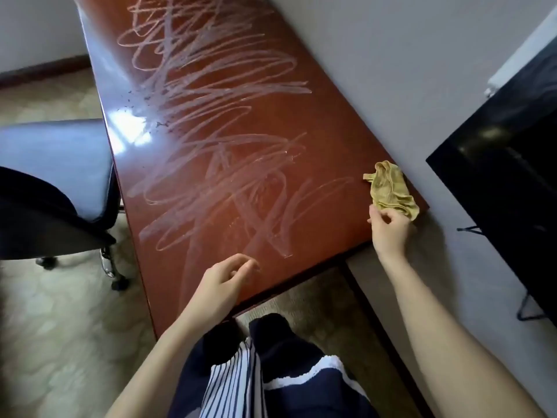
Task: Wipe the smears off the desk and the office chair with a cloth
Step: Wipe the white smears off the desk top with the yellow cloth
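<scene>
Beneath right hand [390,229], perhaps cloth [388,188] edge.

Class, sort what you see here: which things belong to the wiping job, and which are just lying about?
Belong to the job: desk, its smears, office chair, cloth, right hand gripping the cloth, left hand.
Just lying about: black screen, carpet.

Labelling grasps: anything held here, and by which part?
Right hand grips the yellow cloth at its near edge. Left hand holds nothing.
</scene>
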`<state>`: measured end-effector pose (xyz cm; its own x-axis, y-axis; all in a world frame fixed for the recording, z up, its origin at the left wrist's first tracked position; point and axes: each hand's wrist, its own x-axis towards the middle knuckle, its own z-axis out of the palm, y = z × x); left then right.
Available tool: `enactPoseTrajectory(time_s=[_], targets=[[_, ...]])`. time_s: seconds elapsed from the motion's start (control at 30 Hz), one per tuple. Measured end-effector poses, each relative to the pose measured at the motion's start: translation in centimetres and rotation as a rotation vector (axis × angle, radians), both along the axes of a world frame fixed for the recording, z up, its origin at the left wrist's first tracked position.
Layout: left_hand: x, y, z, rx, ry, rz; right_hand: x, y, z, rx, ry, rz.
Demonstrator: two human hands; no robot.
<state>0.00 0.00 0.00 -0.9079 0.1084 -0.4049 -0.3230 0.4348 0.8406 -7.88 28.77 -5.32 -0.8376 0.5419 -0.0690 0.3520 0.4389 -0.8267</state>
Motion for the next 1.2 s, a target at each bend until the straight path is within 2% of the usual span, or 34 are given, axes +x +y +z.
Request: enactPoseTrajectory(time_s=[0.07,0.13,0.17,0.27,0.33,0.43,0.63,0.8,1.0,1.2], targets=[[-0.4,0.0,-0.2,-0.012,-0.013,-0.039,-1.3,0.6,0.0,0.166,0.043,-0.112],[-0.7,-0.3,-0.3,-0.031,-0.020,-0.106,-2.6,1.0,0.0,0.416,-0.041,-0.140],[-0.9,-0.4,-0.2,-0.036,-0.013,-0.133,-3.3,1.2,-0.1,0.472,-0.107,-0.094],[-1.5,-0.8,0.3,-0.061,0.006,-0.195,-4.9,1.8,-0.6,0.517,-0.338,0.067],[-1.7,-1.2,0.6,-0.075,0.015,-0.226,-5.5,1.7,-0.9,0.466,-0.495,0.108],[-2.2,-1.6,0.9,-0.066,0.009,-0.254,-5.2,1.3,-1.8,0.492,-0.612,0.121],[-3.1,-1.1,0.4,-0.065,0.003,-0.309,-3.7,1.8,-1.4,0.690,-0.534,0.159],[-4.0,0.9,-0.5,-0.069,-0.024,-0.360,-0.6,-0.2,-2.4,0.735,-0.348,0.143],[-4.3,3.5,-1.4,-0.011,-0.056,-0.365,2.4,-3.5,-3.1,0.685,-0.103,-0.037],[-4.1,5.8,-1.9,0.038,-0.131,-0.357,3.8,-5.9,-2.4,0.575,-0.067,-0.113]])
